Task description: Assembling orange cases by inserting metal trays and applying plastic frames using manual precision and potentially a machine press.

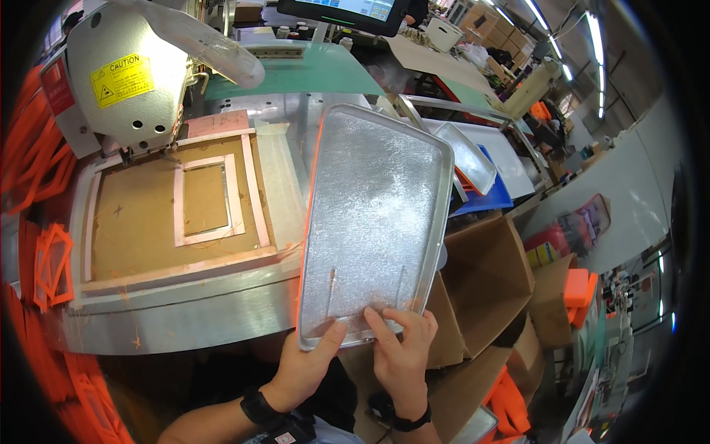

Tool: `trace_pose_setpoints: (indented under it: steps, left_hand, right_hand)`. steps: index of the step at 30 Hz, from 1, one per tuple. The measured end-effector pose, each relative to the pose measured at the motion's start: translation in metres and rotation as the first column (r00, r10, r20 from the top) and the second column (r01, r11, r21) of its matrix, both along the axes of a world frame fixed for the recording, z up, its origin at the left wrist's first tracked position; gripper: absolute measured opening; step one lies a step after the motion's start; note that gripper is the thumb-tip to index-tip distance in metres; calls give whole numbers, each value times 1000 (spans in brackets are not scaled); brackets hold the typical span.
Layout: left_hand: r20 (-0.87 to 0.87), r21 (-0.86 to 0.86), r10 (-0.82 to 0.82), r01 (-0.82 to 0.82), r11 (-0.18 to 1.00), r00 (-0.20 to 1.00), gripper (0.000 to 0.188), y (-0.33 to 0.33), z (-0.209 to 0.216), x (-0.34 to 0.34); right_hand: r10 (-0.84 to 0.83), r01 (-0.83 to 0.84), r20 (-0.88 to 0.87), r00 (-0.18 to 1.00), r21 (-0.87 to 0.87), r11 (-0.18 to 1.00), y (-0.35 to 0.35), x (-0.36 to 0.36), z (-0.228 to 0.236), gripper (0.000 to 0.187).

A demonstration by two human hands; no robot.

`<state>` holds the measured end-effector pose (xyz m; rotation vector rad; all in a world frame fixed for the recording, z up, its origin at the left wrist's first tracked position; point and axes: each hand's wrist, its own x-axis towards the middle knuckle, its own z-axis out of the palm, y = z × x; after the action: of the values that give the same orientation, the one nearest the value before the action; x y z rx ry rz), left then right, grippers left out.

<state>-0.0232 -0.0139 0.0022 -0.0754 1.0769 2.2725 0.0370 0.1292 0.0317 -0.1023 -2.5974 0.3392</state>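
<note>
Beside open carton (492, 270), left fingers (333, 336) pinching silvery panel (373, 200), right fingers (414, 323) touching, grip unclear

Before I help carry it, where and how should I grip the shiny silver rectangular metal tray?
Probably grip the silver tray midway along its long right rim, coming from the right: that raised edge is free there, while the left hand and right hand occupy the near end.

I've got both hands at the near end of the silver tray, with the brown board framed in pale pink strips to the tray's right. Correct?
One slip: in the head view the brown board lies to the silver tray's left. The left hand and right hand are at its near end.
</note>
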Motion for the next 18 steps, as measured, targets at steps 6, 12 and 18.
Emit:
trace_pose_setpoints:
  steps: [6,12,18]
  left_hand:
    - [-12,1,14,-14,1000,1000,27,1,-3,2]
    - [-40,4,-2,2,1000,999,28,0,-1,1]
    - [-121,71,-7,16,997,993,52,-3,-30,7]
  right_hand:
    - [18,-19,-22,1000,-66,998,3,2,-3,37]
    - [59,-60,-12,998,-89,994,6,4,-3,38]
    - [0,-5,94,996,54,999,-8,-1,22,48]
